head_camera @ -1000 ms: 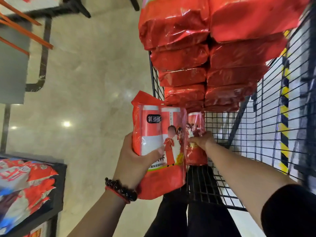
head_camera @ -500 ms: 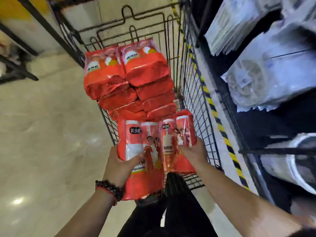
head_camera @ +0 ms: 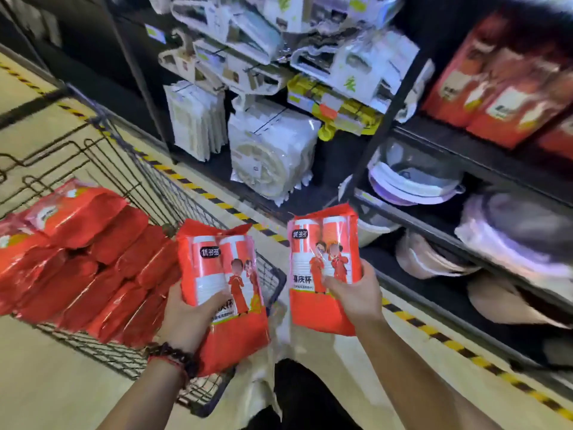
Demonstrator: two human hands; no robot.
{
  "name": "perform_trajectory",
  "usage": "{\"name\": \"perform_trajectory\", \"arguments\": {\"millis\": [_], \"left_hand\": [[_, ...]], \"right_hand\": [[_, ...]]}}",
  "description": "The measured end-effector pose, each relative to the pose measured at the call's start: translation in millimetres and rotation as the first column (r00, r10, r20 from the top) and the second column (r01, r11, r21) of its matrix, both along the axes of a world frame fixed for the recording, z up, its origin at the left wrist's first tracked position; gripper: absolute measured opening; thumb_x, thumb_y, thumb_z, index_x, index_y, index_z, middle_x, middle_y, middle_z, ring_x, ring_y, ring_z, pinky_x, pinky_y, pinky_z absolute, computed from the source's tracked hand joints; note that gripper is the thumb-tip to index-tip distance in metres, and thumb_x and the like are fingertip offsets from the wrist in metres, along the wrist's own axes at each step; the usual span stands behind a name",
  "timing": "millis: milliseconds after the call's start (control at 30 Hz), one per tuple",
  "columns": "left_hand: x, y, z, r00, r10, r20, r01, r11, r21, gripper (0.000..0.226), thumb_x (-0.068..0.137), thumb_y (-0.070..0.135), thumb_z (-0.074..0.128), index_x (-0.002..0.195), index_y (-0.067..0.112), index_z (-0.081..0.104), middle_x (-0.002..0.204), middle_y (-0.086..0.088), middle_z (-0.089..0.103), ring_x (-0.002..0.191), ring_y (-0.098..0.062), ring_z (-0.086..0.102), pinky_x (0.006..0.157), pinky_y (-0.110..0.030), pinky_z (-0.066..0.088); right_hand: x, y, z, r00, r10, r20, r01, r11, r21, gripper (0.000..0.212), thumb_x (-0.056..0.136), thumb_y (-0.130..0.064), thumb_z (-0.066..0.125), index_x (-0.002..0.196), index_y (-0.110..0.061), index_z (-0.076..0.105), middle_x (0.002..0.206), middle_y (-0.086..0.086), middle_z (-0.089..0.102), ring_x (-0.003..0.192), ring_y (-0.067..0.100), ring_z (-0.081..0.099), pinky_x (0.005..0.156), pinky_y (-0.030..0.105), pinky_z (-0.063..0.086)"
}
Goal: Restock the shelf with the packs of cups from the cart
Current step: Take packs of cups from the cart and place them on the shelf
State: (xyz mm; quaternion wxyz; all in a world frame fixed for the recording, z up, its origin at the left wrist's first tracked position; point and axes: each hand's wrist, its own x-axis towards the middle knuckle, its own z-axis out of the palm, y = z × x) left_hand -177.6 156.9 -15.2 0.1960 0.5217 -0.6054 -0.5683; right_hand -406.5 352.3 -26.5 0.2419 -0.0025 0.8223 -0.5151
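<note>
My left hand [head_camera: 189, 318] grips one red pack of cups [head_camera: 221, 274] upright over the near corner of the wire cart [head_camera: 124, 169]. My right hand [head_camera: 353, 293] grips a second red pack of cups [head_camera: 322, 259], held out past the cart toward the dark shelf unit [head_camera: 440, 246]. Several more red packs [head_camera: 86, 252] lie stacked in the cart at the left. Similar red packs [head_camera: 496, 88] stand on an upper shelf at the top right.
White packaged goods [head_camera: 269, 156] and bags of plates fill the shelves ahead. Stacked bowls and lids [head_camera: 415, 178] sit on the right-hand shelves. A yellow-and-black floor stripe [head_camera: 434, 332] runs along the shelf base. My dark trouser legs [head_camera: 304, 395] show below.
The view has swung right from the cart to the shelf. Both hands lifted their packs out of the cart, and the right pack moved away from the left one toward the shelf.
</note>
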Motion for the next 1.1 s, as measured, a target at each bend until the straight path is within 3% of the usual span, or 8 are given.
{"name": "perform_trajectory", "arguments": {"millis": [167,333,467,633,767,867,967,1100], "left_hand": [[-74.2,43.9,14.0,0.956,-0.29,-0.031,0.291,0.957,-0.002,0.065,0.057,0.034,0.093,0.111,0.017,0.062,0.099,-0.005,0.073,0.086,-0.023,0.072,0.076,-0.04,0.058],[-149.4,113.7,38.9,0.887,-0.453,-0.086,0.445,0.89,-0.097,0.056,0.062,0.028,0.094,0.104,0.023,0.057,0.094,0.006,0.07,0.076,-0.005,0.066,0.059,-0.022,0.046],[-204.3,175.9,57.7,0.789,-0.594,-0.156,0.581,0.804,-0.123,0.059,0.057,0.031,0.093,0.106,0.013,0.066,0.094,-0.002,0.076,0.079,-0.013,0.073,0.063,-0.023,0.055],[-253.1,259.1,75.1,0.743,-0.648,-0.168,0.63,0.762,-0.15,0.087,0.042,0.058,0.085,0.116,0.021,0.057,0.101,0.005,0.07,0.082,-0.005,0.07,0.067,-0.026,0.053],[-284.6,328.4,82.6,0.727,-0.666,-0.167,0.645,0.745,-0.168,0.079,0.04,0.058,0.084,0.108,0.029,0.055,0.099,0.01,0.068,0.074,0.007,0.067,0.06,-0.019,0.05],[-303.9,374.1,84.0,0.715,-0.678,-0.169,0.654,0.735,-0.18,0.075,0.039,0.058,0.084,0.103,0.032,0.055,0.097,0.008,0.069,0.074,0.002,0.07,0.057,-0.016,0.051],[-322.6,407.7,86.0,0.702,-0.69,-0.178,0.666,0.724,-0.179,0.082,0.04,0.059,0.085,0.112,0.033,0.055,0.102,0.006,0.07,0.085,-0.01,0.071,0.067,-0.028,0.055],[-349.1,436.1,93.3,0.696,-0.689,-0.2,0.66,0.724,-0.2,0.073,0.039,0.062,0.084,0.101,0.039,0.053,0.099,0.01,0.069,0.081,-0.004,0.07,0.062,-0.022,0.052]], "right_hand": [[-7.4,106.6,41.9,0.964,-0.259,-0.064,0.255,0.965,-0.063,0.066,0.042,-0.043,0.085,0.104,-0.041,0.059,0.094,-0.017,0.074,0.084,0.001,0.072,0.08,0.036,0.058],[-13.4,198.4,64.4,0.871,-0.478,-0.117,0.463,0.876,-0.132,0.064,0.044,-0.044,0.086,0.103,-0.039,0.063,0.092,-0.024,0.074,0.081,0.0,0.072,0.084,0.04,0.059],[-23.1,267.3,76.3,0.795,-0.595,-0.118,0.576,0.801,-0.163,0.076,0.045,-0.044,0.09,0.115,-0.035,0.063,0.098,-0.016,0.076,0.088,0.003,0.073,0.085,0.039,0.059],[-42.1,353.8,90.0,0.734,-0.666,-0.133,0.642,0.744,-0.187,0.087,0.038,-0.047,0.088,0.12,-0.03,0.062,0.102,-0.012,0.076,0.09,0.005,0.073,0.086,0.038,0.058],[-57.1,429.5,92.5,0.681,-0.716,-0.154,0.687,0.697,-0.206,0.079,0.042,-0.042,0.091,0.114,-0.037,0.059,0.101,-0.016,0.074,0.092,0.006,0.071,0.092,0.044,0.057],[-71.4,482.6,93.5,0.678,-0.718,-0.158,0.686,0.695,-0.215,0.066,0.049,-0.035,0.093,0.107,-0.041,0.061,0.098,-0.017,0.074,0.092,0.006,0.072,0.092,0.045,0.057],[-84.1,522.2,95.7,0.653,-0.742,-0.151,0.703,0.669,-0.242,0.077,0.046,-0.04,0.091,0.117,-0.033,0.062,0.103,-0.011,0.076,0.095,0.013,0.073,0.092,0.05,0.058],[-106.5,550.3,97.1,0.618,-0.769,-0.166,0.721,0.638,-0.269,0.072,0.042,-0.049,0.089,0.108,-0.044,0.06,0.1,-0.015,0.074,0.091,0.009,0.072,0.084,0.044,0.06]]}}
